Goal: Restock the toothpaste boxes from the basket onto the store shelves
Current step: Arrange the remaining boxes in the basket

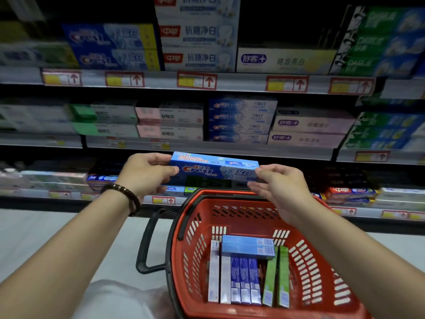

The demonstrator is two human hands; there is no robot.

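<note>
Left hand (145, 173) and right hand (279, 191) pinch opposite ends of a light-blue Crest toothpaste box (215, 169).

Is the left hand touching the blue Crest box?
Touching. The head view shows the left hand pinching the left end of the blue Crest box: thumb on its front face, fingers over its top edge.
</note>
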